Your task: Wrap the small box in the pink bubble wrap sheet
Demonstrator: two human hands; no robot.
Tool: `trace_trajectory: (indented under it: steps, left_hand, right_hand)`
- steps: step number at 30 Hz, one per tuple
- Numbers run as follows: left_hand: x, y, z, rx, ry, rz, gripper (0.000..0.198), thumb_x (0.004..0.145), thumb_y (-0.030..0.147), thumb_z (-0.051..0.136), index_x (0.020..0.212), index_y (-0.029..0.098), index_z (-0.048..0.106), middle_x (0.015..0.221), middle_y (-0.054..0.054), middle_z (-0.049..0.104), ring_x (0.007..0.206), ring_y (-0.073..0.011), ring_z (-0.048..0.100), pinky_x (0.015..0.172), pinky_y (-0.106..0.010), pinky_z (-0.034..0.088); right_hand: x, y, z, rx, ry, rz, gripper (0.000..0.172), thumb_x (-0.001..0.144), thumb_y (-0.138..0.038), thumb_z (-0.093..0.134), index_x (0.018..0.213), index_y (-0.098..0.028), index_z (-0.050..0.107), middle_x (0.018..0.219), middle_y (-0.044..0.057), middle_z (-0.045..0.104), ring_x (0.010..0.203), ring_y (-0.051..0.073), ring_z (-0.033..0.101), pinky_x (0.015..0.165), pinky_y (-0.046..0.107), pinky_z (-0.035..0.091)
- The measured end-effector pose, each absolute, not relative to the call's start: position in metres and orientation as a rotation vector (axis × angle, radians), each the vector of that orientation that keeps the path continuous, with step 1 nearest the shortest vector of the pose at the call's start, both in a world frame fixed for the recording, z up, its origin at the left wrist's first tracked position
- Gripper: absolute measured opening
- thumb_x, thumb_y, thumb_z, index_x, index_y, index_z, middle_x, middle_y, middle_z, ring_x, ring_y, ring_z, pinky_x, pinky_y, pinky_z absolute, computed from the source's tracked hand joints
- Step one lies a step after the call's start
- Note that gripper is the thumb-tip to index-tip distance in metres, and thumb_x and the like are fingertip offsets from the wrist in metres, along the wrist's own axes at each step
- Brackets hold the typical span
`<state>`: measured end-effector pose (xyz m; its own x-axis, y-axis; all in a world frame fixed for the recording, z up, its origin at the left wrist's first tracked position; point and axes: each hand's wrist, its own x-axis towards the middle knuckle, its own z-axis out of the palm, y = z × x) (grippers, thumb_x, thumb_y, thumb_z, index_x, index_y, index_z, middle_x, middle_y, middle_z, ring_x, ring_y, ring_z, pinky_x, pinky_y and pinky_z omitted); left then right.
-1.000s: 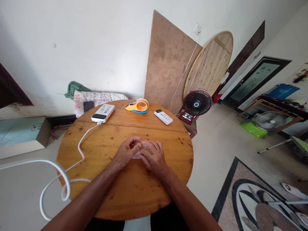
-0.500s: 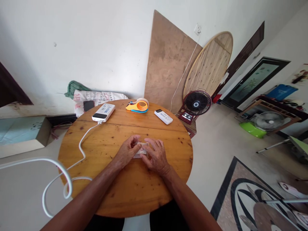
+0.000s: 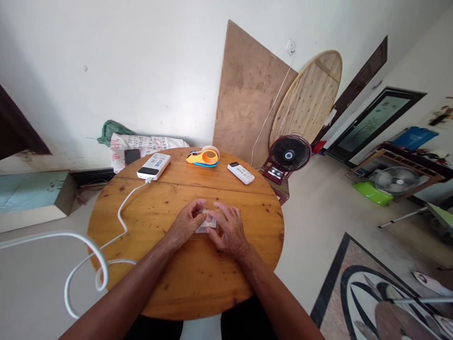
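Observation:
On the round wooden table (image 3: 191,283) lies a small pale printed piece of paper (image 3: 206,224), partly covered by both hands. My left hand (image 3: 188,218) is at its left side, with the thumb and curled fingers closed on its left edge. At its right is my right hand (image 3: 228,227), fingers spread and slightly bent, the fingertips over or touching the paper's right side. The paper looks flat between the hands, and its print is too small to read.
Toward the table's back are a white power bank (image 3: 154,166) with a white cable (image 3: 120,212), an orange tape dispenser (image 3: 203,157) and a second white device (image 3: 241,173). A fan (image 3: 290,153) stands beyond the table's right edge.
My right hand's fingers have lifted or opened slightly, so more of the paper shows. My left hand stays in nearly the same place. The view has shifted a little.

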<state>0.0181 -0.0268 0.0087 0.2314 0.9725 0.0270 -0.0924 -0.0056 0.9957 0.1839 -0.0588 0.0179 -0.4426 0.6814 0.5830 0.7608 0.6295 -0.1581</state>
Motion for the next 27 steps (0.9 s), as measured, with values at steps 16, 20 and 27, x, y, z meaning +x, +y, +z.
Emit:
trace_trajectory:
  steps: [16, 20, 27]
  left_hand:
    - [0.018, -0.030, 0.017, 1.133, 0.933, 1.089, 0.045, 0.064, 0.027, 0.059, 0.107, 0.015, 0.050, 0.091, -0.003, 0.061, 0.078, -0.0161, 0.058, 0.070, -0.028, 0.045]
    - [0.018, -0.032, 0.018, 1.139, 0.955, 1.093, 0.044, 0.065, 0.030, 0.061, 0.106, 0.015, 0.052, 0.092, -0.004, 0.063, 0.080, -0.0177, 0.059, 0.071, -0.030, 0.046]
    - [0.018, -0.028, 0.011, 1.191, 0.997, 1.095, 0.048, 0.066, 0.038, 0.067, 0.105, 0.014, 0.054, 0.090, -0.004, 0.064, 0.078, -0.0175, 0.059, 0.071, -0.031, 0.046]
  right_hand:
    - [0.184, -0.059, 0.017, -1.086, -2.254, -0.285, 0.024, 0.084, -0.031, 0.057, 0.106, -0.024, 0.061, 0.128, 0.009, 0.051, 0.106, 0.022, 0.050, 0.087, 0.038, 0.035]
    - [0.184, -0.059, 0.018, -1.074, -2.268, -0.281, 0.021, 0.084, -0.030, 0.056, 0.104, -0.023, 0.060, 0.127, 0.009, 0.051, 0.109, 0.023, 0.049, 0.087, 0.038, 0.035]
    - [0.181, -0.061, 0.021, -1.060, -2.275, -0.247, 0.013, 0.086, -0.027, 0.053, 0.096, -0.022, 0.060, 0.126, 0.009, 0.053, 0.112, 0.022, 0.048, 0.088, 0.038, 0.035]
